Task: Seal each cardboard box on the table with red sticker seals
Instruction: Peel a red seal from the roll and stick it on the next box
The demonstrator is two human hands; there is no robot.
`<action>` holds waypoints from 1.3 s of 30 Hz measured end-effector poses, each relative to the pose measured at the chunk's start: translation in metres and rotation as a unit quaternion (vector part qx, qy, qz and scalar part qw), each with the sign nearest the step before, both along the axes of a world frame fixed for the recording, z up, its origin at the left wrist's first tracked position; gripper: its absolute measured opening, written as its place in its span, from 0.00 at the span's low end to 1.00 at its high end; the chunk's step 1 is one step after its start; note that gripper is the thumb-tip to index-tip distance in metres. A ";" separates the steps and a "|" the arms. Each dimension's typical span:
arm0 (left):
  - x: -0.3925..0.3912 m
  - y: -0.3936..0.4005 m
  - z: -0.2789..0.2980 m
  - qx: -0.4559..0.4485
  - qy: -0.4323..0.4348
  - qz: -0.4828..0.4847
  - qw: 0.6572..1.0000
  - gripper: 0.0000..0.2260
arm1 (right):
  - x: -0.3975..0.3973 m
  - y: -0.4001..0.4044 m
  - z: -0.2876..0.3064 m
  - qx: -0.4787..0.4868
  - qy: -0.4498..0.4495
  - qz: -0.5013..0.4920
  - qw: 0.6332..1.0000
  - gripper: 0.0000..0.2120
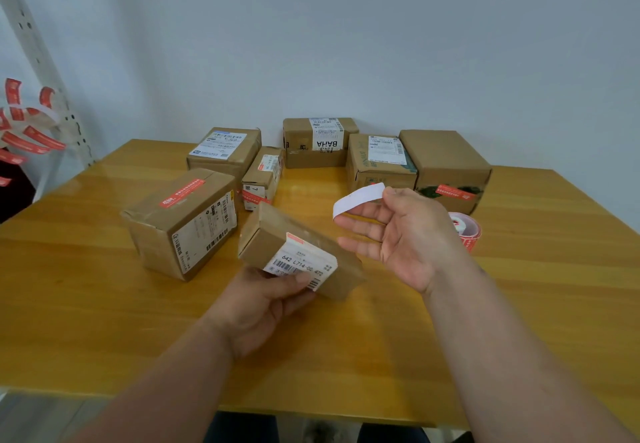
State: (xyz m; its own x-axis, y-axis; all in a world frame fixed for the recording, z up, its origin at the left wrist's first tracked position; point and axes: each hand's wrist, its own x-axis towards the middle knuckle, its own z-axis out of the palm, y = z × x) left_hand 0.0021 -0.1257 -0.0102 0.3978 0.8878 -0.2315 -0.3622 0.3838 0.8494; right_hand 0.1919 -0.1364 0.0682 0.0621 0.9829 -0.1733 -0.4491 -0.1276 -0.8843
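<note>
My left hand [263,298] grips a small cardboard box [298,248] with a white barcode label, lifted and tilted above the table's middle. My right hand [398,234], palm facing left, pinches a curled white strip [358,198] between thumb and fingers; its white side faces me. A roll of red sticker seals [465,229] lies on the table just behind my right wrist. To the left lies a larger box [183,224] with a red seal on top. Several more boxes stand in a row at the back, among them one [448,168] with a red seal on its front.
The wooden table [104,321] runs to a front edge near my body. At the far left, a tangle of red seals on white strip [24,127] hangs by a perforated white shelf post [45,58]. A plain wall stands behind the boxes.
</note>
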 end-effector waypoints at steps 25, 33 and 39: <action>0.021 -0.002 0.054 0.326 0.373 0.067 0.866 0.12 | -0.029 -0.004 -0.022 0.062 -0.306 -0.003 0.950 0.10; 0.014 0.002 0.054 0.317 0.350 0.088 0.877 0.12 | -0.026 -0.009 -0.017 0.083 -0.371 0.066 0.922 0.15; 0.005 0.006 0.055 0.269 0.303 0.090 0.910 0.06 | -0.024 -0.009 -0.014 0.076 -0.399 0.026 0.913 0.13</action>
